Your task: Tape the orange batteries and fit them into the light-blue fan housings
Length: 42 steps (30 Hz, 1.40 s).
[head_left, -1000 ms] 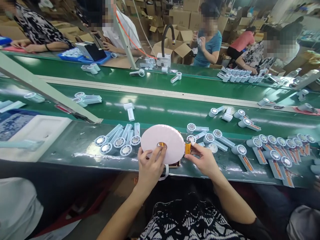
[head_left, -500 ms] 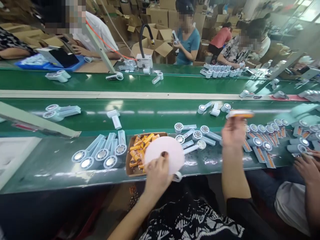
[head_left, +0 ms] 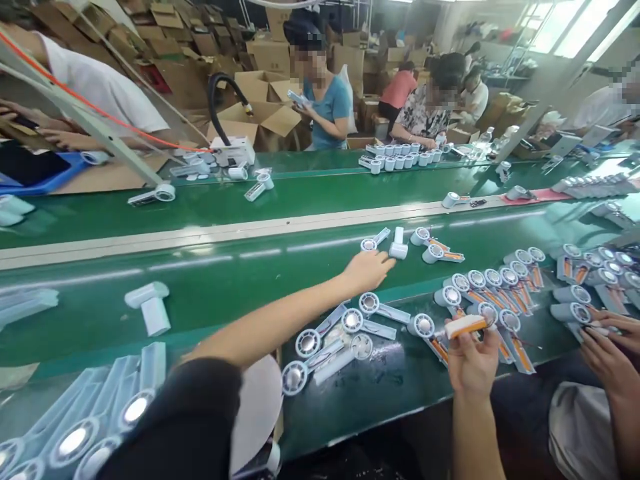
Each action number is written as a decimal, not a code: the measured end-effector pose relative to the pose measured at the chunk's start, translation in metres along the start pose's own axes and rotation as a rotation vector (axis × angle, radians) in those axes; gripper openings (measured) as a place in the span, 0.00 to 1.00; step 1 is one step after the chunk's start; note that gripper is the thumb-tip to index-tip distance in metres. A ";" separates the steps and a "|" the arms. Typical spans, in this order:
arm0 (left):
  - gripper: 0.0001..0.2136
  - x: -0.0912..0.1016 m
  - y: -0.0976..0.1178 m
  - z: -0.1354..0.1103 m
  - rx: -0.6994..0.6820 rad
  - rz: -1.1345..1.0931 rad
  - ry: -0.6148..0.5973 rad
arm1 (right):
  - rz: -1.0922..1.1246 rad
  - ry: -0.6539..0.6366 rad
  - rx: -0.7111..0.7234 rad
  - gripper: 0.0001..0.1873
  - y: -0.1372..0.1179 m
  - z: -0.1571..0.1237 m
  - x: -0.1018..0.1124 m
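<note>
My left hand (head_left: 369,272) stretches over the green conveyor belt with fingers extended. Its fingertips are right beside a pale fan housing (head_left: 399,251); whether they touch it I cannot tell. Another housing (head_left: 369,245) lies just beyond the knuckles. My right hand (head_left: 473,357), raised above the near work surface, pinches an orange battery (head_left: 469,327) with a white side. Behind it are rows of fan housings with orange batteries in their handles. A pale pink disc (head_left: 260,407) is partly hidden by my left sleeve. Between my arms lie several fan housings (head_left: 353,321) without visible batteries.
A co-worker's hands (head_left: 607,337) work at the right edge beside more fan housings (head_left: 573,312). Large housings (head_left: 75,437) lie at lower left. Across the belt, people handle parts near cardboard boxes (head_left: 270,120). A slanted metal post (head_left: 95,120) stands at left.
My left hand has left the pink disc and reached forward over the belt. My right hand still holds the battery, now lower. The view has turned right, and the box of batteries is out of sight.
</note>
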<state>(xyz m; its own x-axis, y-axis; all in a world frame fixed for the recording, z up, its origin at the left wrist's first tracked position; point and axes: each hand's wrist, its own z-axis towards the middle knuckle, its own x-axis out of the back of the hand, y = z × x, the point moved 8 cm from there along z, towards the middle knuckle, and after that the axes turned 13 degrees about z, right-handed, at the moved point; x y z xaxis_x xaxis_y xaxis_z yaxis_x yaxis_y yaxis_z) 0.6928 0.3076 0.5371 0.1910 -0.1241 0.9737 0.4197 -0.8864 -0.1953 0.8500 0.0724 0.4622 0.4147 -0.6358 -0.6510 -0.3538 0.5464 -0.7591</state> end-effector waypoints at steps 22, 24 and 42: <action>0.33 -0.077 -0.026 0.124 0.227 -0.088 -0.220 | -0.004 -0.045 -0.055 0.35 -0.028 0.011 0.012; 0.32 -0.055 -0.014 0.103 0.180 -0.097 -0.188 | -0.003 -0.032 -0.021 0.33 -0.043 0.002 0.028; 0.17 -0.042 0.204 -0.179 -0.709 -0.029 0.202 | -0.143 -0.121 -0.203 0.27 0.005 -0.113 0.049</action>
<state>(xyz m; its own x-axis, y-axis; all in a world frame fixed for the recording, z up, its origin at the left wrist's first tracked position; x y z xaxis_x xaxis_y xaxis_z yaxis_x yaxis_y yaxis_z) 0.6119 0.0525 0.4774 -0.0069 -0.1150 0.9933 -0.2650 -0.9576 -0.1127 0.7739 -0.0174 0.4261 0.5655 -0.6219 -0.5417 -0.4404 0.3277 -0.8359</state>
